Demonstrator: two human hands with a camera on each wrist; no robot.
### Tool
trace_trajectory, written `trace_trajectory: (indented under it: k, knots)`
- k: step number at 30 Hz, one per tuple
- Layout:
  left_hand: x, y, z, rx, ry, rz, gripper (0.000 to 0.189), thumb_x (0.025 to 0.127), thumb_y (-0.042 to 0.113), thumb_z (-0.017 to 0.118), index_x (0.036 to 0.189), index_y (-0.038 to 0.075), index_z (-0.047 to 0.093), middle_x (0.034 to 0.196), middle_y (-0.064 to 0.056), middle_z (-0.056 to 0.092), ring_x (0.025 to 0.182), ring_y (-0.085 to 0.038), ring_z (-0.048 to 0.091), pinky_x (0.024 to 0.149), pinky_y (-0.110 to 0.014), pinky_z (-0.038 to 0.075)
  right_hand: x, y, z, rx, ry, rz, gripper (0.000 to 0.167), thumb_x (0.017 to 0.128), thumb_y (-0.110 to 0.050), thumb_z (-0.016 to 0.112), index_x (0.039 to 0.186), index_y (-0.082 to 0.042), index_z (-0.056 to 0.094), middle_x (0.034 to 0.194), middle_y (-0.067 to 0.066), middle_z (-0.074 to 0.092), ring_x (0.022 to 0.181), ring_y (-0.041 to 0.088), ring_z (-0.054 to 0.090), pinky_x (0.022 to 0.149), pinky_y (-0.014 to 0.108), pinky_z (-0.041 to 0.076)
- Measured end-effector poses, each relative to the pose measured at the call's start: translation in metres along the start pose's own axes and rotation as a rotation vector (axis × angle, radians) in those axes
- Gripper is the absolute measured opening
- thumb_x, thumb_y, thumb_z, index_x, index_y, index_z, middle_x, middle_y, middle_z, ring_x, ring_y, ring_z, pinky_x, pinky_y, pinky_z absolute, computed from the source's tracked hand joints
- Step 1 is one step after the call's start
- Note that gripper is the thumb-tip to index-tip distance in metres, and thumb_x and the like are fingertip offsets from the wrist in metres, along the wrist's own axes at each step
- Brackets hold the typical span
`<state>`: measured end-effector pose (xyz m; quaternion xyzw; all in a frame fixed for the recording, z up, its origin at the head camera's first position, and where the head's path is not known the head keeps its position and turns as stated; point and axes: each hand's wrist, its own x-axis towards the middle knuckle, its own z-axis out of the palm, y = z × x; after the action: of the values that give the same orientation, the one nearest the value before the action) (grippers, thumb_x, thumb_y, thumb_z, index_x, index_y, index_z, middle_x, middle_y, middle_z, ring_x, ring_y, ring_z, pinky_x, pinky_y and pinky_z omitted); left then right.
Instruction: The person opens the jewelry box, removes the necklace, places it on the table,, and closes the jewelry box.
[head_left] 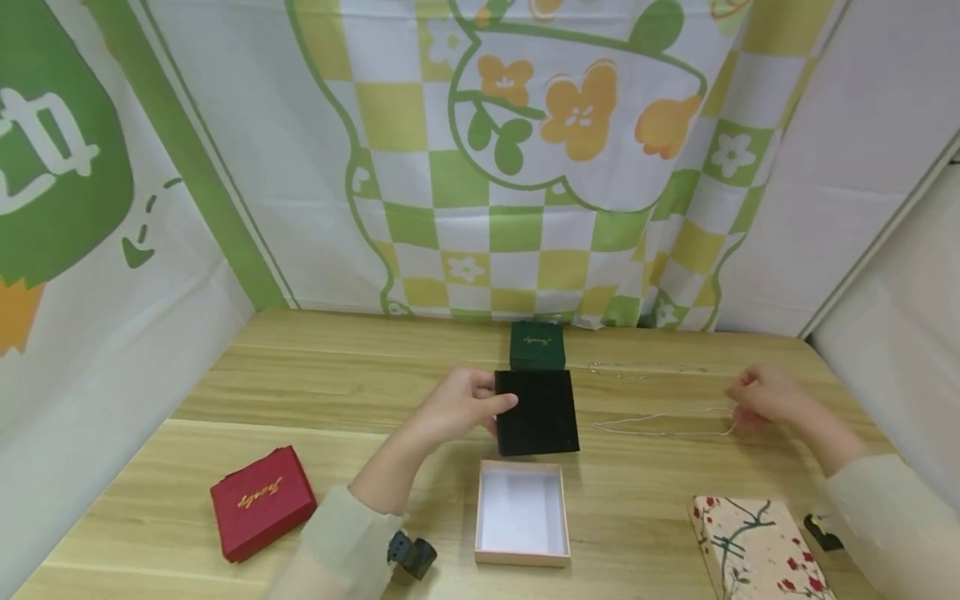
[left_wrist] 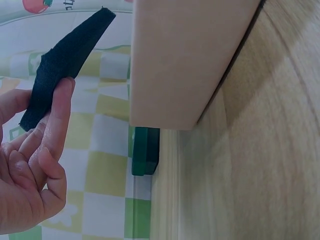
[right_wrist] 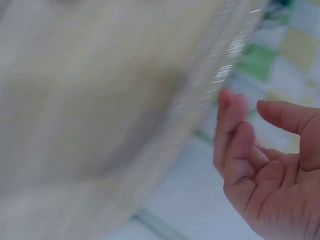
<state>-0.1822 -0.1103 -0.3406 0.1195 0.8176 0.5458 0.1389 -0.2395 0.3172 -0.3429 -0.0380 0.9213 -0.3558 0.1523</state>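
Note:
My left hand (head_left: 461, 407) pinches a thin black square pad (head_left: 537, 414) by its left edge, thumb on the upper face. From the side, in the left wrist view, the pad (left_wrist: 62, 67) looks slightly bent and rough like felt. Just in front of it sits an open box tray (head_left: 522, 512) with a white inside and a pale pink rim. My right hand (head_left: 768, 396) is at the right end of a thin chain necklace (head_left: 660, 425) lying on the table. Its thumb and loosely curled fingers (right_wrist: 235, 145) stand apart in the right wrist view, with nothing visible between them.
Behind the pad stands a dark green jewelry box (head_left: 537, 345). Another fine chain (head_left: 637, 373) lies at the back right. A red box (head_left: 262, 504) is at the left, a floral lid (head_left: 761, 550) at the front right. A patterned curtain (head_left: 525, 250) hangs behind the wooden table (head_left: 375, 350).

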Motion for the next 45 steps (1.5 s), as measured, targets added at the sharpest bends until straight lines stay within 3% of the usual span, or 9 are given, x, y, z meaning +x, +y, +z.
trace_trajectory:
  k: [4, 8, 14, 17, 24, 31, 34, 38, 45]
  knots:
    - [-0.002, 0.000, -0.004, 0.007, 0.015, -0.008, 0.024, 0.096, 0.023, 0.064, 0.081, 0.006, 0.059, 0.069, -0.006, 0.073, 0.075, -0.035, 0.072, 0.077, -0.035, 0.049, -0.012, -0.040, 0.006, -0.094, 0.006, -0.084, 0.029, 0.103, -0.016, 0.048, 0.110, 0.011, 0.052, 0.082, 0.009, 0.068, 0.064, 0.011, 0.061, 0.059, 0.026, 0.053]
    - [-0.005, -0.003, -0.009, 0.004, 0.020, -0.005, 0.027, 0.096, 0.023, 0.064, 0.077, 0.007, 0.055, 0.062, -0.002, 0.068, 0.076, -0.036, 0.072, 0.081, -0.037, 0.049, -0.026, -0.074, 0.024, -0.145, 0.012, -0.199, 0.030, 0.102, -0.018, 0.053, 0.114, 0.010, 0.057, 0.092, 0.013, 0.068, 0.072, 0.014, 0.060, 0.061, 0.029, 0.050]
    - [-0.009, -0.007, -0.020, 0.015, 0.015, 0.008, 0.031, 0.096, 0.023, 0.064, 0.072, 0.009, 0.050, 0.056, 0.003, 0.064, 0.076, -0.037, 0.072, 0.081, -0.038, 0.048, -0.043, -0.103, 0.062, -0.172, -0.038, -0.405, 0.032, 0.098, -0.018, 0.061, 0.117, 0.009, 0.064, 0.098, 0.011, 0.070, 0.082, 0.015, 0.063, 0.068, 0.025, 0.052]
    - [-0.011, -0.009, -0.024, 0.002, -0.008, 0.005, 0.033, 0.097, 0.023, 0.064, 0.071, 0.009, 0.047, 0.056, 0.003, 0.062, 0.075, -0.033, 0.073, 0.082, -0.036, 0.047, -0.051, -0.113, 0.085, -0.144, -0.112, -0.453, 0.041, 0.096, -0.023, 0.065, 0.122, 0.009, 0.061, 0.101, 0.009, 0.069, 0.085, 0.014, 0.063, 0.070, 0.024, 0.052]
    - [-0.015, -0.012, -0.029, -0.033, -0.067, 0.009, 0.038, 0.097, 0.026, 0.064, 0.070, 0.010, 0.041, 0.050, 0.007, 0.049, 0.073, -0.021, 0.074, 0.062, -0.027, 0.037, -0.064, -0.122, 0.128, -0.142, -0.279, -0.389, 0.069, 0.085, -0.033, 0.078, 0.136, 0.004, 0.051, 0.124, 0.015, 0.060, 0.104, 0.028, 0.059, 0.083, 0.040, 0.051]
    - [-0.023, -0.014, -0.032, -0.032, -0.113, -0.014, 0.041, 0.098, 0.026, 0.062, 0.072, 0.007, 0.037, 0.054, 0.004, 0.040, 0.076, -0.022, 0.074, 0.073, -0.037, 0.044, -0.071, -0.124, 0.153, -0.197, -0.319, -0.367, 0.105, 0.073, -0.044, 0.086, 0.146, 0.010, 0.033, 0.141, 0.025, 0.047, 0.130, 0.038, 0.048, 0.108, 0.057, 0.039]
    - [-0.025, -0.015, -0.032, -0.021, -0.131, -0.049, 0.033, 0.098, 0.028, 0.062, 0.101, -0.004, 0.054, 0.075, -0.002, 0.066, 0.080, -0.021, 0.073, 0.077, -0.038, 0.045, -0.072, -0.124, 0.159, -0.194, -0.334, -0.348, 0.118, 0.068, -0.045, 0.088, 0.148, 0.013, 0.023, 0.149, 0.031, 0.035, 0.140, 0.042, 0.036, 0.114, 0.059, 0.030]
    - [-0.026, -0.018, -0.028, -0.030, -0.134, -0.080, 0.069, 0.099, 0.029, 0.061, 0.148, -0.008, 0.030, 0.116, -0.017, 0.072, 0.082, -0.021, 0.072, 0.087, -0.043, 0.049, -0.073, -0.124, 0.165, -0.218, -0.350, -0.342, 0.127, 0.063, -0.046, 0.090, 0.151, 0.011, 0.018, 0.152, 0.029, 0.029, 0.142, 0.042, 0.027, 0.115, 0.059, 0.027]
    - [-0.024, -0.019, -0.023, -0.021, -0.115, -0.083, 0.057, 0.098, 0.030, 0.062, 0.138, -0.003, 0.037, 0.103, -0.013, 0.074, 0.081, -0.023, 0.072, 0.081, -0.039, 0.048, -0.071, -0.123, 0.172, -0.242, -0.291, -0.368, 0.118, 0.063, -0.042, 0.093, 0.147, 0.008, 0.027, 0.141, 0.017, 0.042, 0.129, 0.033, 0.036, 0.110, 0.056, 0.035]
